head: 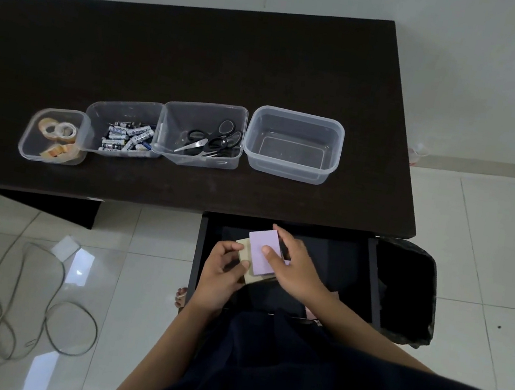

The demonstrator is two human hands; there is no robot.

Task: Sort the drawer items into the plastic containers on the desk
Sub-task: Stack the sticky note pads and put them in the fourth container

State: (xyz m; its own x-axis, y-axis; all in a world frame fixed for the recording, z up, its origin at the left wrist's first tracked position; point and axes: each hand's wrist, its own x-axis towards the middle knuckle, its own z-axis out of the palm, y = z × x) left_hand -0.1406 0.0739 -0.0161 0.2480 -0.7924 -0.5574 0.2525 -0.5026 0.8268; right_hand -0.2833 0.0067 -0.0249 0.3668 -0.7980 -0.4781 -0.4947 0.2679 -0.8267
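Note:
Over the open black drawer [351, 275], both hands hold a small stack of sticky note pads. My left hand [221, 269] grips the cream pad [246, 250] from the left. My right hand [295, 267] presses the lilac pad [260, 245] onto it, thumb on top. On the dark desk [202, 63] stands a row of clear plastic containers: one with tape rolls [54, 136], one with batteries [124, 128], one with scissors [201, 134], and an empty one [293, 145] at the right.
A bin lined with a black bag [409, 291] stands right of the drawer. A loose cable [15, 309] and a white adapter [65, 248] lie on the tiled floor at the left. A bare foot [181, 295] shows beside the drawer.

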